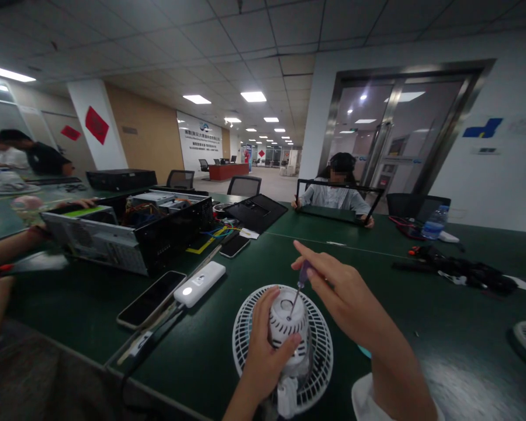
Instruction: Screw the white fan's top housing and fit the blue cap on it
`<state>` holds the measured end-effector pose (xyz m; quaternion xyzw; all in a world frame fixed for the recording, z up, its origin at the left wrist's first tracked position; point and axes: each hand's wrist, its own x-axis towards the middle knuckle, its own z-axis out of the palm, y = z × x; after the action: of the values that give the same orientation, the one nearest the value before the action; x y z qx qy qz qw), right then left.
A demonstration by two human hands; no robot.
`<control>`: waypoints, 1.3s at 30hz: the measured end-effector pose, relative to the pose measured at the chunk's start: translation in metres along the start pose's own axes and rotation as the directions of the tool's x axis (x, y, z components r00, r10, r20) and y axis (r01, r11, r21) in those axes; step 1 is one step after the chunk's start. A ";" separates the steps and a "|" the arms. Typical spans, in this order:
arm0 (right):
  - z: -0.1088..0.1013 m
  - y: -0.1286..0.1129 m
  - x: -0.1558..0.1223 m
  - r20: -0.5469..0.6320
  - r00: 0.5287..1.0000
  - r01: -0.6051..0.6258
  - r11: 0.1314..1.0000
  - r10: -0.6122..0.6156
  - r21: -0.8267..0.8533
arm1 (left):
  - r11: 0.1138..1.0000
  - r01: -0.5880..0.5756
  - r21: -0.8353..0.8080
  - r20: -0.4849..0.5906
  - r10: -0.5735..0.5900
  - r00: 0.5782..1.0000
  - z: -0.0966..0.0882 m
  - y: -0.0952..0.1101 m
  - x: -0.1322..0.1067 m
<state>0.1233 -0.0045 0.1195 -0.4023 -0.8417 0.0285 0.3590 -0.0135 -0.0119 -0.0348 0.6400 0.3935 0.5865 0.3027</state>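
A white fan (pixel 307 368) lies face down on the green table, its round slotted grille spread beneath the motor housing (pixel 284 330). My left hand (pixel 265 345) is wrapped around the left side of that housing, thumb in front. Above it, my right hand (pixel 333 280) grips the purple handle of a screwdriver (pixel 298 286), with the index finger stretched out. The screwdriver stands slightly tilted, and its tip meets the top of the housing at a small dark hole. Whether a screw sits there is too small to tell.
Left of the fan lie a white power bank (pixel 200 284) with a cable and two phones (pixel 151 299). Beyond them stands an open computer case (pixel 131 231), with another person's hands near it. Across the table a person holds a black frame (pixel 339 221). A water bottle (pixel 436 223) stands right.
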 end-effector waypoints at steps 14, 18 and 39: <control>0.005 0.000 0.003 -0.128 0.990 0.051 0.998 -0.054 -0.028 | 1.000 -0.016 0.015 -0.002 0.016 1.000 0.000 0.000 0.001; 0.008 -0.001 0.004 -0.232 0.969 0.062 0.993 -0.085 -0.103 | 1.000 -0.007 0.015 -0.002 0.007 1.000 0.001 -0.001 0.000; 0.004 -0.002 0.003 -0.026 0.999 -0.024 1.000 0.024 0.015 | 1.000 0.002 -0.005 0.001 -0.002 1.000 0.000 0.002 0.000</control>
<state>0.1181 -0.0033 0.1191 -0.4100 -0.8318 0.0338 0.3726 -0.0135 -0.0132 -0.0333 0.6392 0.3924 0.5869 0.3048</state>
